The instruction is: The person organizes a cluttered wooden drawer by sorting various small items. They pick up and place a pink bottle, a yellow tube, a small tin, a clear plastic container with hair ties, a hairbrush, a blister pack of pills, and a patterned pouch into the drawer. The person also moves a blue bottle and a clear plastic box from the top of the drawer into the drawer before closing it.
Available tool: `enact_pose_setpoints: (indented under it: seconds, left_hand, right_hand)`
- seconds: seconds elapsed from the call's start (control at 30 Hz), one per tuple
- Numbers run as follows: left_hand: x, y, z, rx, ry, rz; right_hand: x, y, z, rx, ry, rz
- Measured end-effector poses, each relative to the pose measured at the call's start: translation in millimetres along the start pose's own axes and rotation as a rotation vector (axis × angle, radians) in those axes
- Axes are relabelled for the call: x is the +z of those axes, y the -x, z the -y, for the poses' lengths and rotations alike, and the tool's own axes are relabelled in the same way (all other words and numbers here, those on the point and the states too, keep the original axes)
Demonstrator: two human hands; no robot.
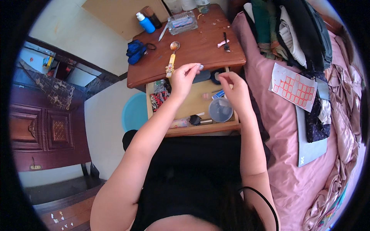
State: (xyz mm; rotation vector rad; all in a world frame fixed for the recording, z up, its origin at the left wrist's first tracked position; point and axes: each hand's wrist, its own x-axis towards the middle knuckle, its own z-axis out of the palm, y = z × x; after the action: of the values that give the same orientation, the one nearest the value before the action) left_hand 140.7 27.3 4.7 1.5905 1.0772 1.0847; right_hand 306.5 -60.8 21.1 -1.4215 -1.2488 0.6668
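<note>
Above the open drawer (pixel 189 106), my left hand (pixel 182 81) has its thumb and forefinger pinched together. A small pale, shiny spot shows at the fingertips; whether it is a nail or a tiny object I cannot make out. My right hand (pixel 236 90) is apart from it, to the right, with its fingers also drawn into a pinch; what they hold, if anything, is hidden. Below the right hand a clear round plastic tub (pixel 221 110) stands in the drawer. Just left of my left hand, a spoon with a yellow handle (pixel 171 63) lies on the wooden tabletop (pixel 204 46).
On the table are a blue bottle (pixel 145 23), a glass box (pixel 182 23), a blue pouch (pixel 135 52) and a black fork (pixel 226 41). Left of the drawer sits a turquoise basin (pixel 133 111). At right, the pink bed (pixel 281 127) bears folded clothes (pixel 285 30) and a laptop (pixel 308 150).
</note>
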Motion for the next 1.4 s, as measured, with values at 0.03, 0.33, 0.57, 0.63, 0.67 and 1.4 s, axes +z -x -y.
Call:
enact_pose_setpoints:
  seconds: [0.03, 0.33, 0.57, 0.63, 0.67, 1.4]
  left_hand:
    - [-4.2, 7.7, -9.3, -0.13, 0.109, 0.021]
    - [-129.6, 85.9, 1.5, -0.506, 0.402, -0.257]
    - [-175.6, 140.2, 10.3, -0.614, 0.349, -0.376]
    - [-176.0, 144.6, 9.6, -0.616, 0.306, -0.353]
    - [-178.7, 146.2, 14.7, -0.6, 0.311, -0.355]
    - [-168.8, -11.1, 44.0, -0.136, 0.09, -0.275]
  right_hand:
    - [2.0, -2.1, -1.6, 0.017, -0.047, 0.023]
    - [31.6, 12.8, 12.6, 0.044, -0.065, 0.275]
    - [90.5, 24.1, 9.6, 0.002, -0.034, 0.504]
    - [105.7, 31.5, 18.1, 0.045, 0.022, 0.559]
    - [111.7, 34.9, 23.7, 0.045, 0.016, 0.59]
    - [90.8, 19.4, 31.3, -0.038, 0.037, 0.549]
